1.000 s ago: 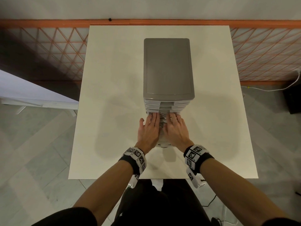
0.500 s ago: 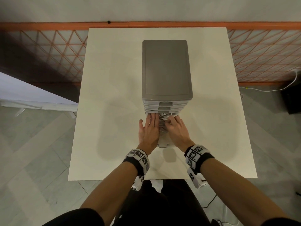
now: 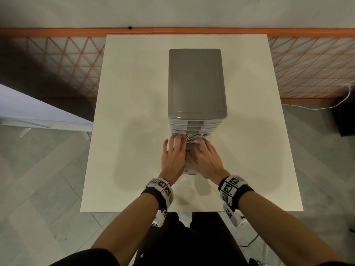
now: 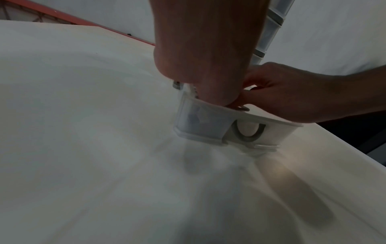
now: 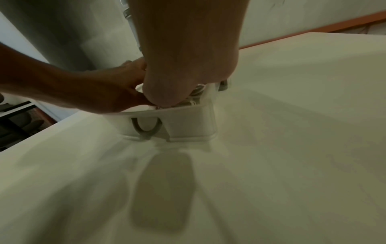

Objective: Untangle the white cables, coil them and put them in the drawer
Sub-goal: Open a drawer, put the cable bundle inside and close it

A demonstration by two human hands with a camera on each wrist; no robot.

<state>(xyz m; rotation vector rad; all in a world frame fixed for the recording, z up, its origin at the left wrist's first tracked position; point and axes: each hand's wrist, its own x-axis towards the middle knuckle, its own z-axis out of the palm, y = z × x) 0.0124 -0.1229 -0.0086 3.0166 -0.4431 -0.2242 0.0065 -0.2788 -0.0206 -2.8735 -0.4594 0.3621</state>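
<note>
A grey drawer tower (image 3: 196,81) stands on the white table (image 3: 130,131). Its lowest drawer (image 3: 189,171) is pulled out toward me. White coiled cables (image 3: 192,138) lie inside it, mostly hidden under my hands. My left hand (image 3: 173,152) lies flat over the drawer's left half, fingers straight, pressing on the cables. My right hand (image 3: 207,156) presses on the right half, fingers slightly bent. The left wrist view shows the translucent drawer front (image 4: 204,123) with its round grey pull. In the right wrist view cable loops (image 5: 194,99) peek out under my right hand (image 5: 188,49).
The tower's upper drawers (image 3: 196,124) are closed. An orange lattice railing (image 3: 63,68) runs behind the table. A second white table (image 3: 38,112) stands at the left, and a white cord (image 3: 326,106) lies on the floor at the right.
Both hands stay on the cables in the open drawer. My right hand's fingers have turned slightly inward toward the middle.
</note>
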